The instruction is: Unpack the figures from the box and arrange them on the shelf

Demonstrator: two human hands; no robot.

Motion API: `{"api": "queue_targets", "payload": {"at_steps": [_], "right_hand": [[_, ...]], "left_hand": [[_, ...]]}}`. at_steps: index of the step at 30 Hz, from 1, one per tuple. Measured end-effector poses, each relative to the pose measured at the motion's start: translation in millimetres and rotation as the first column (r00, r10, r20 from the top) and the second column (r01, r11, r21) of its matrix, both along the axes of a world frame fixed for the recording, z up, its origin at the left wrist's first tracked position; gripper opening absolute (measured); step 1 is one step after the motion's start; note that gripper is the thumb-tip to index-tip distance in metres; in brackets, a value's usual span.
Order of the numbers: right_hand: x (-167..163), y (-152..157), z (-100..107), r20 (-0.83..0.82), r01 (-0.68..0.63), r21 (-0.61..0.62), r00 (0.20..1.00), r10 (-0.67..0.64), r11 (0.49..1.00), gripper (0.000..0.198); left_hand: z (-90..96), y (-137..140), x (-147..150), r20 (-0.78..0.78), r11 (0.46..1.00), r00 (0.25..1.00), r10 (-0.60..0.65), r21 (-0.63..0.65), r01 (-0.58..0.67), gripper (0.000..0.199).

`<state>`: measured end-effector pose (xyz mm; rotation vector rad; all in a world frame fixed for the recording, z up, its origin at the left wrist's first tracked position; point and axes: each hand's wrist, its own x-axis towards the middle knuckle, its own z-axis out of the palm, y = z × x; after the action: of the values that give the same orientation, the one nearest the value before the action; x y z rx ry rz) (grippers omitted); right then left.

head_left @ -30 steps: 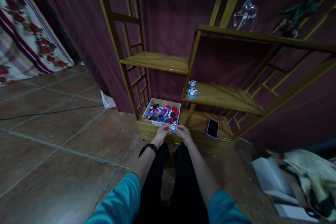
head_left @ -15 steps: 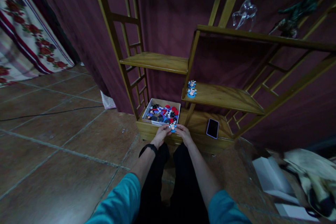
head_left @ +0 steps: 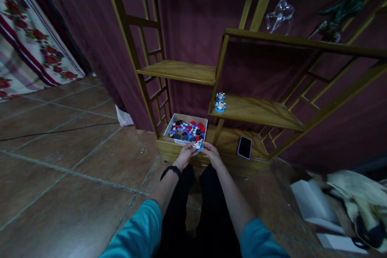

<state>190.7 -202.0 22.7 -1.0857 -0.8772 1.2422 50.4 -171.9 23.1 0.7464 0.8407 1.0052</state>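
Observation:
Between my two hands is a small toy figurine (head_left: 198, 146) with a blue base and a pale body. My left hand (head_left: 186, 155) pinches it from the left, and my right hand (head_left: 212, 153) closes on it from the right. Just beyond the hands, a shallow cardboard box (head_left: 206, 129) holds many small figurines in red, blue, black and white. Two similar blue-based figurines stand one behind the other at the left end of the middle shelf; the front figurine (head_left: 220, 107) is nearer me than the rear figurine (head_left: 220, 96).
A wooden shelf unit (head_left: 254, 113) stands ahead against a dark red curtain (head_left: 193, 16). A phone (head_left: 244, 147) lies on its low board. Higher up are a glass deer (head_left: 282, 12) and a dark green ornament (head_left: 335, 18). White boxes (head_left: 316, 205) lie on the floor at right.
The figurine between my fingers has turned and tilted slightly. Both hands stay in nearly the same place, and the view has shifted a little.

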Motion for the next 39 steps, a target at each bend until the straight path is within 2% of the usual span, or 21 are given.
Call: {"api": "queue_targets", "payload": {"at_steps": [14,18,27,33,39], "right_hand": [[-1.4,-4.4,6.7,0.028,-0.072,-0.024,0.997,0.073,0.997,0.045],[-0.9,-3.6,5.9,0.062,-0.034,-0.044,0.997,0.037,0.998,0.047],[-1.8,0.5,-2.1,0.119,0.038,0.017,0.992,-0.04,0.999,0.045],[-3.5,-1.3,1.2,0.132,-0.011,0.023,0.991,0.007,1.0,0.044],[-2.0,-4.1,5.7,0.145,-0.053,-0.011,0.988,0.054,0.999,0.042]], "left_hand": [[4.7,-3.8,-1.1,0.04,1.0,0.999,-0.006,-0.023,0.007,0.019],[4.9,-3.7,-0.7,0.032,0.999,0.999,-0.014,-0.036,0.015,0.019],[2.9,-1.3,0.5,0.067,0.996,0.997,-0.034,-0.082,0.039,0.03],[4.8,-1.6,-0.5,0.063,0.996,0.996,-0.062,-0.061,0.066,0.036],[8.0,-4.4,-0.1,0.018,0.999,0.999,-0.037,-0.021,0.038,0.036]]}}
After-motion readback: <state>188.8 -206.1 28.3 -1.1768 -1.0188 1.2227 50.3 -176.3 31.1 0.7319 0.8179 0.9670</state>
